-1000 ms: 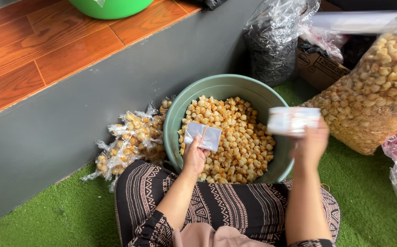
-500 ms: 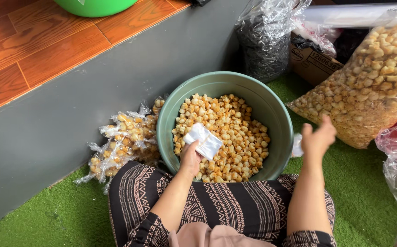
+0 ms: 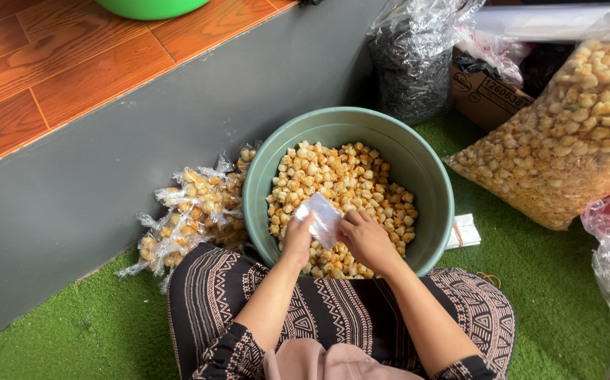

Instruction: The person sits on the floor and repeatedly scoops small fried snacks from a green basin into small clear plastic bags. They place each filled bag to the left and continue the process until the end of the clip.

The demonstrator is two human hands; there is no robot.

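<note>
Roughly by size, starting with the surroundings: grey step wall (image 3: pixel 73 211) on the left, wooden floor (image 3: pixel 52 63) above it, green artificial turf (image 3: pixel 551 281) below. A big clear sack of golden snack pieces (image 3: pixel 565 148) leans at right, well apart from the hands. Behind the basin stands a dark, shiny plastic bag (image 3: pixel 414 63), with a cardboard box (image 3: pixel 484 95) beside it.

Centre: round green basin (image 3: pixel 262 183) resting against the person's patterned lap, filled with loose golden-brown snack cubes (image 3: pixel 347 183). Left of the basin, touching its wall, lies a heap of small filled packets (image 3: pixel 185 211). Just right of the basin, a flat stack of empty bags (image 3: pixel 464 231) lies on the turf.

Smallest: one small clear plastic bag (image 3: pixel 321 219), held over the near side of the cubes. Left hand (image 3: pixel 296 243) pinches its left edge with narrow fingers; right hand (image 3: pixel 367 239) closes its fingers on the right edge. Whether the mouth is open, cannot tell.

Handling judgement: bag is thin film, almost weightless, limp, likely slippery and prone to cling; best held at the top rim, one pinch per side. Cubes look dry, light and crumbly, so gentle scooping suits them. Obstructions: the basin's near rim crowds the wrists; nothing else stands between the hands and the cubes.
</note>
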